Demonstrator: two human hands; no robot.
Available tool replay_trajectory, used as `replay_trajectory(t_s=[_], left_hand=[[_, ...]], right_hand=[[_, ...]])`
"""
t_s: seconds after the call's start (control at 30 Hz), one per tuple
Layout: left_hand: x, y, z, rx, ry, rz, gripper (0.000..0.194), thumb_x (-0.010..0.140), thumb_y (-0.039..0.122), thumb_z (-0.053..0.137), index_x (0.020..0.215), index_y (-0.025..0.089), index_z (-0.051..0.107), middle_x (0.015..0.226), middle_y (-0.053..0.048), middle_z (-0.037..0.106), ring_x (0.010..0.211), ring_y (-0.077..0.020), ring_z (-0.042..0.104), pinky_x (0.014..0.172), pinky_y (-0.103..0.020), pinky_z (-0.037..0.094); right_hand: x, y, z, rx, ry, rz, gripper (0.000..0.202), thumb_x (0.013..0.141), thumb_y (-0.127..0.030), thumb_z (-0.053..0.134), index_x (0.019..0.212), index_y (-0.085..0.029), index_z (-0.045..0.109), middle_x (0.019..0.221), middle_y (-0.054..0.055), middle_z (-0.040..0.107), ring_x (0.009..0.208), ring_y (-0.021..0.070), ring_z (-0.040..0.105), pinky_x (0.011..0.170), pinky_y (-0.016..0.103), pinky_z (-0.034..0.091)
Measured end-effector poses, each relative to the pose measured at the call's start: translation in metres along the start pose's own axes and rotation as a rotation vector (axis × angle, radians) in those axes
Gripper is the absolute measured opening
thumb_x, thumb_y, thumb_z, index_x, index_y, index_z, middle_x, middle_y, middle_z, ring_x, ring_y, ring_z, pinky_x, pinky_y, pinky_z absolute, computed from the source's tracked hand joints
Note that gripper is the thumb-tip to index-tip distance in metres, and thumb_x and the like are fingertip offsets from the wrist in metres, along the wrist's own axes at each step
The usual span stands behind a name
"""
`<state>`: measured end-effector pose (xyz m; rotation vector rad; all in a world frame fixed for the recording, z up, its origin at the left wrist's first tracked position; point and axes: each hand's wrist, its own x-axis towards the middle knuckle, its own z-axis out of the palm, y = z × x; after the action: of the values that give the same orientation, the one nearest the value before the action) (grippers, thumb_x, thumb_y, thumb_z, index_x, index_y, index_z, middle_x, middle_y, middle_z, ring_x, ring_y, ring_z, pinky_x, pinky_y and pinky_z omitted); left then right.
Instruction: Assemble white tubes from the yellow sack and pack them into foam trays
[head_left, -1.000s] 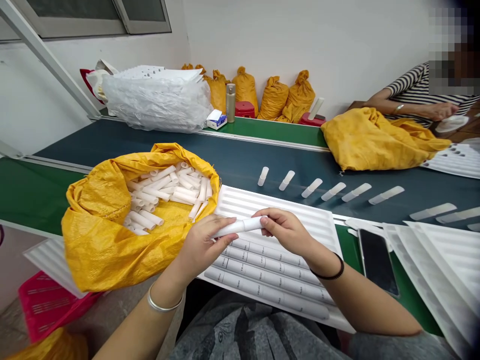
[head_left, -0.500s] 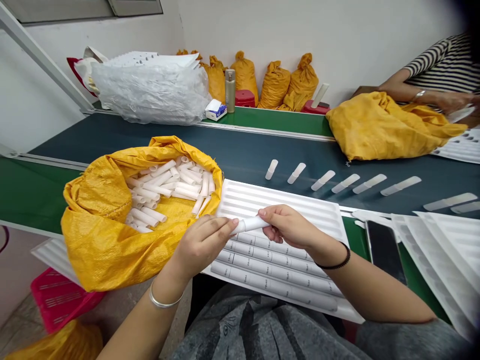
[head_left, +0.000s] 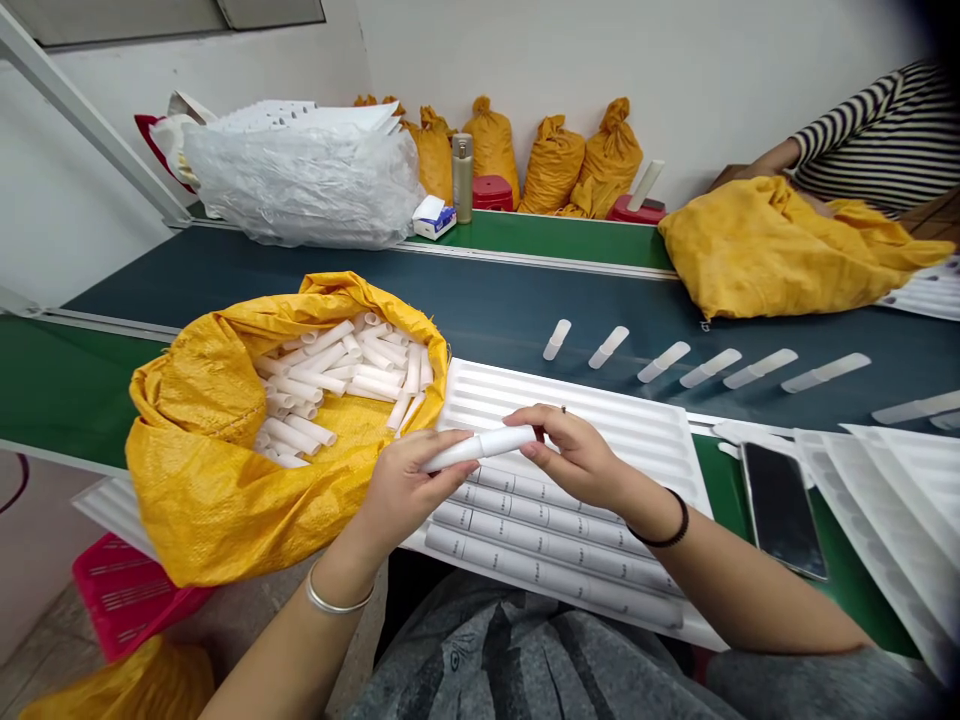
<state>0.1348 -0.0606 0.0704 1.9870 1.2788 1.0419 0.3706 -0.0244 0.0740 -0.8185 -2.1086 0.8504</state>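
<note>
A white plastic tube (head_left: 487, 447), with a step near its middle, is held between my hands above the tray. My left hand (head_left: 401, 490) is closed round its left end, thumb along the near side. The fingers and thumb of my right hand (head_left: 581, 465) grip the right end. Below them lies a white ribbed tray (head_left: 577, 400), whose near grooves hold several tubes with small dark print (head_left: 540, 543). To the left, a yellow woven sack (head_left: 202, 500) stands open with many loose white tubes (head_left: 367, 370) inside.
On the dark belt (head_left: 480, 290) lies a row of white tubes (head_left: 664, 362). A phone (head_left: 784, 510) and stacked trays (head_left: 885, 500) are at right. Across the belt are another yellow sack (head_left: 780, 250), a co-worker's striped sleeve (head_left: 862, 130) and a plastic-wrapped bundle (head_left: 300, 185).
My left hand has shifted its grip, so more of the tube shows. My right fingers have changed their hold on its end. The row on the belt has moved right in view.
</note>
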Motion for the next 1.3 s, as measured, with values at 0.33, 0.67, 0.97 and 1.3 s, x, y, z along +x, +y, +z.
replay_trajectory(t_s=[0.33, 0.67, 0.97, 1.3], left_hand=[[0.001, 0.000, 0.006, 0.150, 0.072, 0.277, 0.030, 0.082, 0.016, 0.067, 0.112, 0.015, 0.063, 0.083, -0.003, 0.066, 0.075, -0.0118, 0.060, 0.071, -0.022, 0.048], [-0.006, -0.003, 0.002, 0.508, 0.030, 0.604, 0.050, 0.084, 0.010, 0.061, 0.132, 0.016, 0.047, 0.080, -0.004, 0.063, 0.072, -0.0158, 0.054, 0.068, -0.030, 0.048], [-0.001, -0.008, 0.006, 0.337, 0.058, 0.457, 0.045, 0.086, 0.014, 0.061, 0.128, 0.022, 0.051, 0.085, -0.004, 0.065, 0.077, -0.0144, 0.059, 0.073, -0.027, 0.050], [-0.005, 0.006, 0.009, 0.084, -0.108, 0.179, 0.053, 0.089, 0.032, 0.057, 0.139, 0.022, 0.041, 0.103, -0.008, 0.066, 0.092, -0.0185, 0.063, 0.079, -0.029, 0.051]], right_hand=[[-0.004, -0.002, 0.001, 0.370, -0.020, 0.408, 0.032, 0.089, -0.041, 0.053, 0.107, -0.015, 0.061, 0.068, 0.001, 0.055, 0.060, 0.0122, 0.050, 0.054, 0.025, 0.042], [-0.002, -0.006, -0.005, 0.732, -0.098, 0.737, 0.037, 0.081, -0.050, 0.062, 0.078, -0.013, 0.060, 0.056, -0.002, 0.055, 0.043, 0.0068, 0.046, 0.040, 0.019, 0.038], [-0.006, -0.003, -0.002, 0.485, -0.102, 0.507, 0.045, 0.085, -0.046, 0.059, 0.118, -0.015, 0.055, 0.093, 0.008, 0.063, 0.071, 0.0132, 0.058, 0.063, 0.027, 0.052], [-0.006, -0.017, -0.001, -0.112, -0.093, -0.182, 0.031, 0.092, -0.020, 0.053, 0.123, -0.017, 0.052, 0.098, 0.009, 0.066, 0.089, 0.0175, 0.062, 0.078, 0.029, 0.051]])
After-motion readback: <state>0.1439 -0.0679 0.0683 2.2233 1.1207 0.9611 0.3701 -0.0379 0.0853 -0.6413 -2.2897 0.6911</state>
